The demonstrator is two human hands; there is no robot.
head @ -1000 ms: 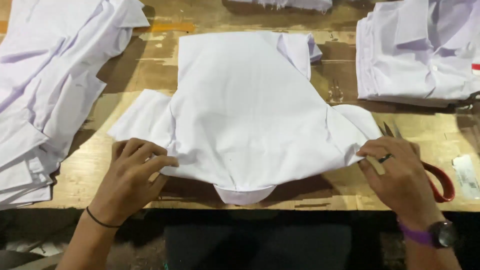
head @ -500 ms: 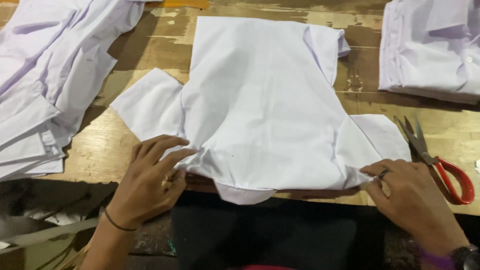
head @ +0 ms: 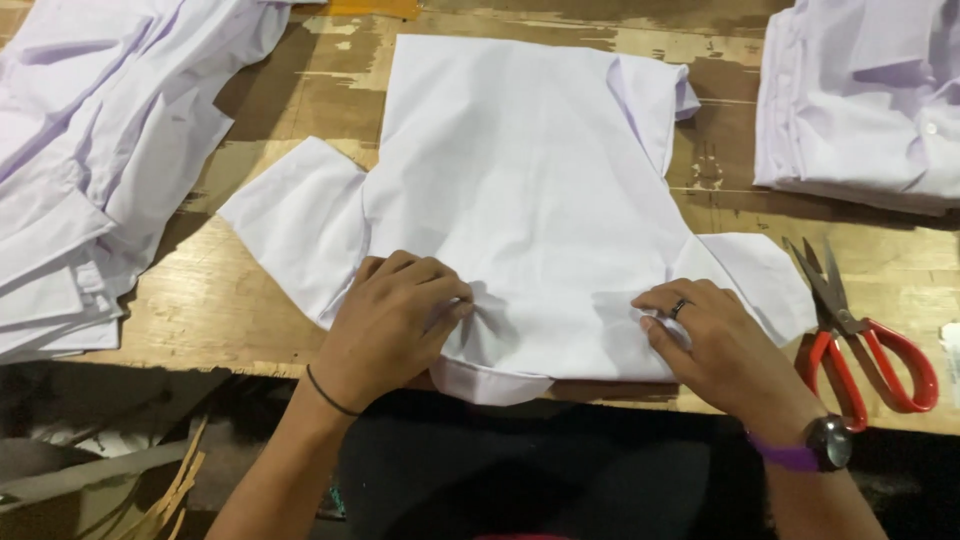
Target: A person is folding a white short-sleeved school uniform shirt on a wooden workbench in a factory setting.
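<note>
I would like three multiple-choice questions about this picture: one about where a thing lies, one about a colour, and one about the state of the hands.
1. Where do the scissors lie?
A. on the wooden table, to the right of the right hand
B. on top of the white shirt
C. in the left hand

2. What colour are the scissor handles?
A. blue
B. red
C. black

3. What are the hands doing?
A. both are lifted off the table
B. one holds the scissors
C. both press on the white shirt near its lower edge

Answers:
1 A, they rest on bare wood beside the right hand.
2 B, both loops are red.
3 C, the left hand and the right hand lie on the cloth, which wrinkles under the fingers.
</note>
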